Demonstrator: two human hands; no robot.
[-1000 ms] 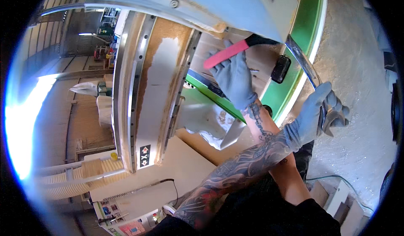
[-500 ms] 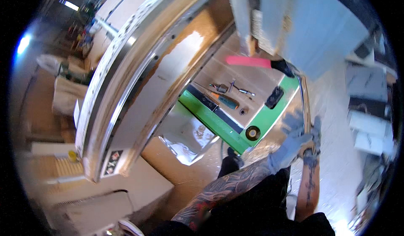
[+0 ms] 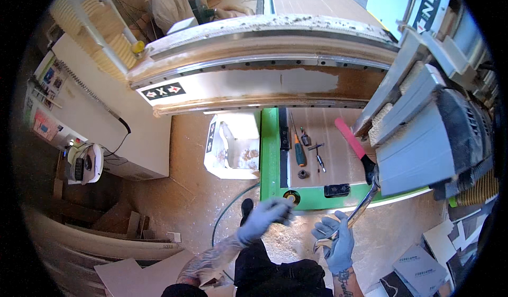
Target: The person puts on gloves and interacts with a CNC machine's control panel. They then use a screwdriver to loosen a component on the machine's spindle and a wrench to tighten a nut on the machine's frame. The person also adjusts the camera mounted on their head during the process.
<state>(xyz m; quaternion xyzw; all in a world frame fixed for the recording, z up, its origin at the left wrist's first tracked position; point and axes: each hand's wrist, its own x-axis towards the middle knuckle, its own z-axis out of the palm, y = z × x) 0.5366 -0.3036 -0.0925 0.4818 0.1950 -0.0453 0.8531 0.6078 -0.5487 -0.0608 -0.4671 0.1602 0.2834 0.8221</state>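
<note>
My right hand point(image 3: 339, 242), in a grey glove, is closed around a long shiny metal bar point(image 3: 361, 206), tool-like, that slants up to the right. Its upper end meets a pink and black handle point(image 3: 351, 139) lying over the brown board; whether the two are joined I cannot tell. My left hand point(image 3: 269, 219), also gloved, is smeared by motion in front of the green frame's corner. Just beyond its fingers is a round black piece with a brass-coloured ring point(image 3: 291, 197). Whether the left hand holds anything is unclear.
On the board point(image 3: 329, 164) lie a screwdriver point(image 3: 300, 153), a T-handled tool point(image 3: 319, 156) and small metal parts, within a green frame point(image 3: 270, 154). A machine beam point(image 3: 264, 88) crosses behind; a grey-blue housing point(image 3: 415, 162) stands right. A hose point(image 3: 218, 222) curves over the floor.
The view has turned, swinging the beam from slanted to nearly level. My left hand has left the metal bar and moved left toward the round black piece. My right hand keeps the bar.
</note>
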